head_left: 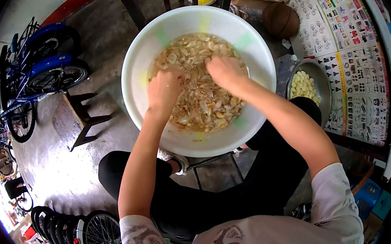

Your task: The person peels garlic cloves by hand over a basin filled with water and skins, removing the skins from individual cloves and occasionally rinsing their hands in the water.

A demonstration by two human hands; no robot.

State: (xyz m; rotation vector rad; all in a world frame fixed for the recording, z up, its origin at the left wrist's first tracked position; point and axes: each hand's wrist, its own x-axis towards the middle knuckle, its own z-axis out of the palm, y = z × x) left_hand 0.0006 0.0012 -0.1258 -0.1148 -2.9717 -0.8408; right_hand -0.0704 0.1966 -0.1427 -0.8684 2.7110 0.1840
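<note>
- Head view: both hands work inside a wide white basin (129, 62), which stands before the person's knees.
- Papery, garlic-like skins (203, 104), with a few yellowish pieces among them, lie in brownish liquid (231, 48) on the basin's floor, well inside its rim.
- The left hand (165, 88) is over the left part of the heap, its fingers curled narrow; I cannot tell whether it holds a piece.
- The right hand (225, 74) is across from it, toward the basin's far right edge, fingers bent down and partly hidden; whether it holds anything cannot be told.
- The step in hand looks like sorting or rubbing through the wet skins, with the hands apart.
- The next move, in my judgement, calls for light, feeling fingertips, since the skins cover whatever lies beneath and wet pieces would slip easily.
- Just beyond the basin's right edge, a metal bowl (325, 81) holds pale, clove-like pieces (302, 83); it is near the left edge of a worktop spread with printed sheets (360, 78).
</note>
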